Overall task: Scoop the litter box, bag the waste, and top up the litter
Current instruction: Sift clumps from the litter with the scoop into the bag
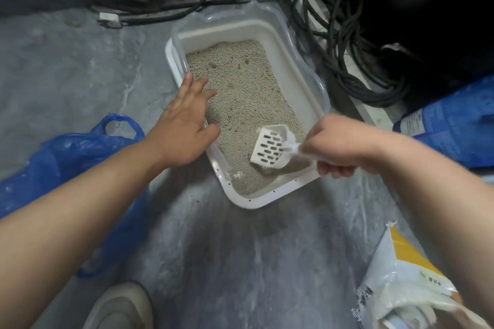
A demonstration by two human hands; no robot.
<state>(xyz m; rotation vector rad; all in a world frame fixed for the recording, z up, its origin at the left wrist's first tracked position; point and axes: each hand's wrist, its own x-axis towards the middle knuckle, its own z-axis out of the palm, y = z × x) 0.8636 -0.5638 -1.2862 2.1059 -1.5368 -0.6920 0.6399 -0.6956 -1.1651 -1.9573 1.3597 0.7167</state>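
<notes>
One litter box [270, 196] sits on the grey floor [227, 262], its white tray topped by a clear rim guard, and it holds a bed of beige litter [240, 93] with a few darker clumps near the far end. One blue plastic bag [66, 152] lies crumpled to my left, handles up, just beside the box; I cannot see what is in it. One torn-open litter sack [401, 283], white and yellow, lies at my lower right, well apart from the box. A second blue sack [454, 125] rests by the right wall, near a tangle of black cables [347, 61].

My left hand [184, 125] lies flat with fingers straight, pressing the box's near left rim. My right hand [339, 152] is clenched around the handle of the one white slotted scoop [271, 149], whose blade dips into the litter at the near end. One shoe [120, 307] shows below.
</notes>
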